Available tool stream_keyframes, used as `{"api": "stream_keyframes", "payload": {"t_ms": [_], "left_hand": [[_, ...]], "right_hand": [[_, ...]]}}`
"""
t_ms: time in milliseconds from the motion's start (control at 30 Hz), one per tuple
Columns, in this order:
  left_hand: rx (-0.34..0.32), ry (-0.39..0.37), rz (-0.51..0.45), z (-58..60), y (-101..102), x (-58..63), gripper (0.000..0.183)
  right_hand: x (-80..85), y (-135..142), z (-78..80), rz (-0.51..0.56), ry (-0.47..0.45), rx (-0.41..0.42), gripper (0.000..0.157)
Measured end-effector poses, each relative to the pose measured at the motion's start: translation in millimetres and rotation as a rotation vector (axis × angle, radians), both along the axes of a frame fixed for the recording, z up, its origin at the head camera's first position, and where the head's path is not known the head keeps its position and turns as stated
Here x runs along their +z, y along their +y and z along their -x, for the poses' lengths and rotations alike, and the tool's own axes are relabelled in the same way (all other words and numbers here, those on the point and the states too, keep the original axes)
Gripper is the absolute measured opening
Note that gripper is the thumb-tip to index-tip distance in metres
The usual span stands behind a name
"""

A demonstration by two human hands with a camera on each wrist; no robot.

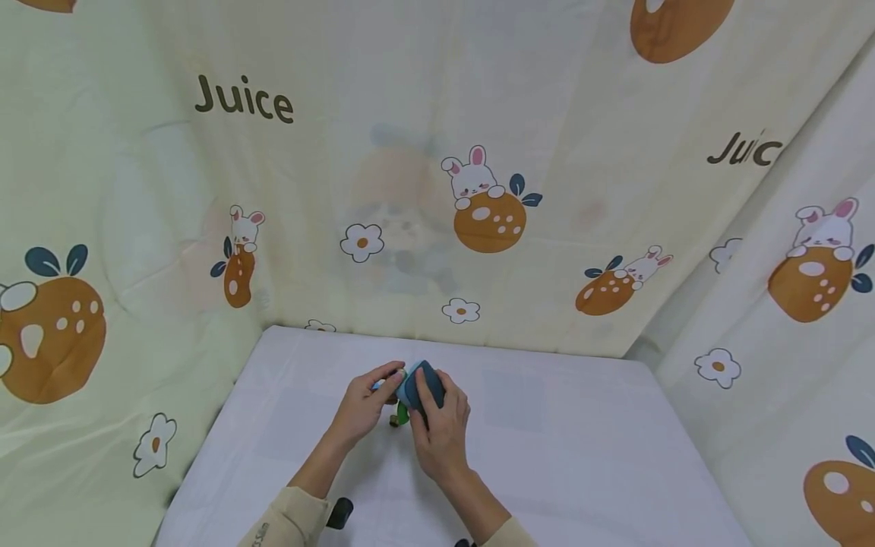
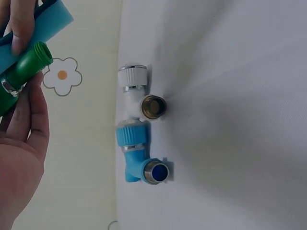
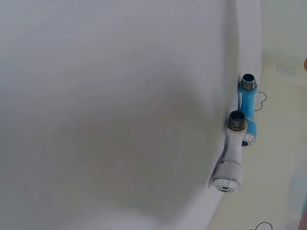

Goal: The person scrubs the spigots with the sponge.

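Note:
In the head view, my left hand point(image 1: 362, 403) and right hand point(image 1: 443, 429) meet over the far middle of the white table. The left hand holds a green valve-like pipe fitting point(image 2: 29, 67), its threaded open end pointing up and right in the left wrist view. My right hand grips a sponge point(image 1: 422, 385), light blue with a dark blue face, against or very close to the fitting. Whether they touch cannot be told. Beyond the hands are a white fitting point(image 2: 133, 98) and a blue fitting point(image 2: 135, 148) with ribbed caps and metal ends, both on the table.
The white-covered table point(image 1: 581, 456) reaches back to a patterned curtain point(image 1: 410, 281) with rabbits and oranges, which also hangs at both sides. A small black object point(image 1: 339, 513) shows beside the left sleeve.

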State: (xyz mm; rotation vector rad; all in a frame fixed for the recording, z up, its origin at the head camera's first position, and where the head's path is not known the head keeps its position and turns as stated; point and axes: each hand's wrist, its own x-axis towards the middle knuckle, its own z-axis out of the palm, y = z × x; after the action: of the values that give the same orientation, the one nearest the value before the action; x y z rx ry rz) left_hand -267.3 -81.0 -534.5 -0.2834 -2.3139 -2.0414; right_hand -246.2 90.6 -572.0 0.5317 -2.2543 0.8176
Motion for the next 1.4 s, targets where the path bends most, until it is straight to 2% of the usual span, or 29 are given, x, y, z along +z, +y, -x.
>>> {"api": "stream_keyframes", "payload": {"t_ms": [233,533,700,800,933,1100,1233,1400], "left_hand": [[-0.009,0.004,0.017,0.9,-1.8,-3.0,0.037],[-0.012,-0.014,0.037,-2.4,-2.8,-9.7,0.039],[0.041,-0.041,-0.036,-0.6,-3.7,-13.6,0.038],[0.082,-0.054,-0.103,1.0,-5.0,-13.0,0.036],[0.131,-0.052,-0.131,3.0,-4.9,-11.1,0.035],[0.213,-0.045,-0.088,4.3,-3.4,-12.1,0.039],[0.238,-0.041,-0.053,3.7,-2.2,-12.0,0.041],[0.185,-0.032,-0.096,4.7,-0.4,-13.9,0.040]], "right_hand": [[3.2,7.2,7.5,-0.063,-0.033,-0.041,0.060],[6.8,15.1,14.0,-0.040,-0.199,-0.075,0.059],[2.3,17.1,14.5,-0.002,-0.220,-0.082,0.063],[-2.2,18.1,13.0,0.047,-0.243,-0.052,0.066],[-6.2,15.5,6.7,0.092,-0.227,0.033,0.066],[-7.8,3.9,-1.0,-0.012,-0.108,0.120,0.063],[-8.9,-2.1,-2.6,-0.087,-0.066,0.111,0.060],[-6.8,-2.5,0.4,-0.039,-0.111,0.075,0.059]]}}
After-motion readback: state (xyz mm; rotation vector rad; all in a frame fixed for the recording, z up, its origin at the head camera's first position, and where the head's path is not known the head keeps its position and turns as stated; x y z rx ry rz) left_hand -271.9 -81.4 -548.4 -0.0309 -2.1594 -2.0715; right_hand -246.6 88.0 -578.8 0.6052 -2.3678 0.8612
